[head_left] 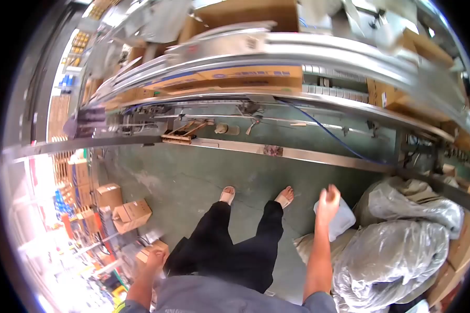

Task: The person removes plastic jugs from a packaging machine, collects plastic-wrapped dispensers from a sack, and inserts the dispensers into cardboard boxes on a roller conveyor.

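Observation:
My right hand (328, 203) is out in front at the right, its fingers curled. A translucent whitish plastic piece (342, 220) shows behind and beside it; whether the hand grips it I cannot tell. At the lower left, my left hand (154, 259) hangs low by my side, loosely closed and a little blurred. Anything inside its fingers is hidden. Just behind that hand a small cardboard box (161, 246) shows, but contact between them is unclear.
Ahead runs a metal-framed conveyor (350, 100) with a low crossbar (235, 147) and a large carton (235, 78). Plastic-wrapped bundles (391, 255) are piled at the right. Cardboard boxes (132, 215) stand at the left on the green floor (177, 177).

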`<state>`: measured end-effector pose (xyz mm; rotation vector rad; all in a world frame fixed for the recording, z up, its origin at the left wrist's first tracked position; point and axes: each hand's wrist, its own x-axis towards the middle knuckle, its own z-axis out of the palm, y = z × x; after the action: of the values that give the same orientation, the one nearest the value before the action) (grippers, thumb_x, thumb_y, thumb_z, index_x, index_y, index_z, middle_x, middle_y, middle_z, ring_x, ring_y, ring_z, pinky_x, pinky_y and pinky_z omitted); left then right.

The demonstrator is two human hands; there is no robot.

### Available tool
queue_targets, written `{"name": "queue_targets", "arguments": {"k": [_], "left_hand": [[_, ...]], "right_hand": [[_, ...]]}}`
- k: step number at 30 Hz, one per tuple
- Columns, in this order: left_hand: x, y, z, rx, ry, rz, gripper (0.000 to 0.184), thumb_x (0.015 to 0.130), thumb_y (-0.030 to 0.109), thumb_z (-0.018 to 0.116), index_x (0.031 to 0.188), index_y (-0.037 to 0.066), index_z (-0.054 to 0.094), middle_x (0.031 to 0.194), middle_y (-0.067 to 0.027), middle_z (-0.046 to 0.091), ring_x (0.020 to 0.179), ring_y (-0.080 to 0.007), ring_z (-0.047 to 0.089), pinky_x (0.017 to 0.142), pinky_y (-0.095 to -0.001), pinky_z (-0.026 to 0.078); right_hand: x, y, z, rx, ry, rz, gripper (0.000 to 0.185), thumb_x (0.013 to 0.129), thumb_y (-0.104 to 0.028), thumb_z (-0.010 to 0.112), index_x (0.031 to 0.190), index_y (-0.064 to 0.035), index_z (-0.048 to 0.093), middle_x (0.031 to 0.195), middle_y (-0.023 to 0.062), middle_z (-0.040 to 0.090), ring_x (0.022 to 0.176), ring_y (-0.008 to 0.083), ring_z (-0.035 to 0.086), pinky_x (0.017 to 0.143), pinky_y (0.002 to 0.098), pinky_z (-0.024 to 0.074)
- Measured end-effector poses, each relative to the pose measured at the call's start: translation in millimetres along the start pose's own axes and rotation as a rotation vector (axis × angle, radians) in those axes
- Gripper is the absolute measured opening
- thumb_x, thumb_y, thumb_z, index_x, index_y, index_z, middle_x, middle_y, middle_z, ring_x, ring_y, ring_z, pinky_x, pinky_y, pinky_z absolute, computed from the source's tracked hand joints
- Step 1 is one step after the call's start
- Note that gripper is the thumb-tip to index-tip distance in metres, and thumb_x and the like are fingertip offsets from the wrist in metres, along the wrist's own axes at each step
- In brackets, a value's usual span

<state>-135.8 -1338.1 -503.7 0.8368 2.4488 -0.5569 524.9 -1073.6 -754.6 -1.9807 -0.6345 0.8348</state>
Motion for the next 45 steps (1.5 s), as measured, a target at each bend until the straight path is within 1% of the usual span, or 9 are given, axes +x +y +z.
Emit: {"name": "queue_targets", "arguments": {"k": [4, 9, 21, 23, 29, 31, 37, 41, 45], "left_hand": [[-32, 26, 39, -0.369, -0.082, 0.038, 0.034, 0.087, 0.032, 0.067, 0.102, 0.001, 0.072, 0.092, -0.0178, 0.074, 0.091, -0.0272, 0.072, 0.082, -0.037, 0.054], [-35, 7, 79, -0.544, -0.138, -0.009, 0.032, 0.09, 0.03, 0.065, 0.101, 0.001, 0.071, 0.086, -0.0148, 0.073, 0.08, -0.0242, 0.071, 0.072, -0.036, 0.055], [21, -59, 69, -0.796, -0.363, -0.316, 0.036, 0.095, 0.03, 0.061, 0.112, -0.002, 0.064, 0.098, -0.0138, 0.072, 0.084, -0.0212, 0.069, 0.071, -0.0333, 0.054], [63, -143, 137, -0.631, -0.408, 0.089, 0.029, 0.099, 0.027, 0.055, 0.111, 0.003, 0.063, 0.096, -0.012, 0.071, 0.081, -0.0204, 0.068, 0.059, -0.0305, 0.051], [80, -113, 89, -0.627, -0.483, -0.049, 0.022, 0.096, 0.019, 0.058, 0.109, 0.002, 0.064, 0.094, -0.0113, 0.073, 0.072, -0.0203, 0.07, 0.056, -0.0318, 0.053], [98, -118, 90, -0.625, -0.542, -0.059, 0.03, 0.096, 0.03, 0.054, 0.113, 0.007, 0.062, 0.103, -0.0104, 0.071, 0.082, -0.0224, 0.068, 0.064, -0.037, 0.055], [223, -52, 74, -0.613, -0.927, 0.417, 0.039, 0.092, 0.035, 0.049, 0.122, 0.012, 0.059, 0.119, -0.0127, 0.062, 0.106, -0.0354, 0.058, 0.084, -0.0559, 0.048], [274, 91, 42, -0.482, -0.81, 1.249, 0.021, 0.094, 0.034, 0.062, 0.095, 0.013, 0.061, 0.084, -0.0028, 0.066, 0.065, -0.0204, 0.059, 0.054, -0.0373, 0.043], [233, 213, 0, -0.691, -0.583, 0.47, 0.028, 0.095, 0.038, 0.06, 0.109, 0.013, 0.063, 0.097, -0.0035, 0.068, 0.073, -0.0208, 0.062, 0.059, -0.0387, 0.045]], "right_hand": [[53, -325, 100, 0.022, -0.08, -0.925, 0.051, 0.086, -0.01, 0.072, 0.134, -0.0065, 0.056, 0.144, 0.0161, 0.051, 0.12, 0.0331, 0.058, 0.089, 0.0401, 0.0553], [168, -380, 227, -0.461, -0.117, -1.525, 0.048, 0.087, -0.036, 0.068, 0.128, -0.0108, 0.061, 0.128, 0.0208, 0.06, 0.113, 0.0384, 0.06, 0.105, 0.0494, 0.0419], [259, -316, 107, -1.147, 0.143, -1.199, 0.029, 0.087, -0.015, 0.062, 0.113, -0.0044, 0.068, 0.108, 0.0213, 0.067, 0.102, 0.0429, 0.061, 0.089, 0.0526, 0.0473], [261, -293, 132, -1.33, 0.315, -1.458, 0.038, 0.09, -0.022, 0.057, 0.123, -0.0036, 0.063, 0.119, 0.022, 0.065, 0.114, 0.0414, 0.059, 0.097, 0.0516, 0.0458], [129, -330, 214, -0.648, -0.111, -0.587, 0.041, 0.089, -0.023, 0.062, 0.124, -0.0022, 0.061, 0.127, 0.0233, 0.061, 0.115, 0.0451, 0.056, 0.096, 0.0485, 0.0483], [46, -311, 190, -0.309, 0.102, -1.028, 0.055, 0.09, -0.008, 0.057, 0.143, -0.0032, 0.044, 0.141, 0.0255, 0.05, 0.126, 0.0442, 0.052, 0.101, 0.046, 0.0479], [-253, -61, 1, -0.553, -0.486, -0.046, 0.032, 0.089, -0.022, 0.057, 0.114, -0.0028, 0.062, 0.112, 0.0225, 0.065, 0.109, 0.0392, 0.061, 0.094, 0.0494, 0.0486], [-472, 87, -160, -0.571, -0.193, 0.492, 0.035, 0.084, -0.03, 0.056, 0.102, -0.001, 0.065, 0.107, 0.0237, 0.067, 0.105, 0.0422, 0.063, 0.09, 0.0516, 0.0496], [-587, 67, -246, -0.447, 0.662, 1.081, 0.028, 0.081, -0.022, 0.056, 0.095, -0.0061, 0.075, 0.098, 0.0217, 0.072, 0.1, 0.041, 0.068, 0.092, 0.0467, 0.0525]]}}
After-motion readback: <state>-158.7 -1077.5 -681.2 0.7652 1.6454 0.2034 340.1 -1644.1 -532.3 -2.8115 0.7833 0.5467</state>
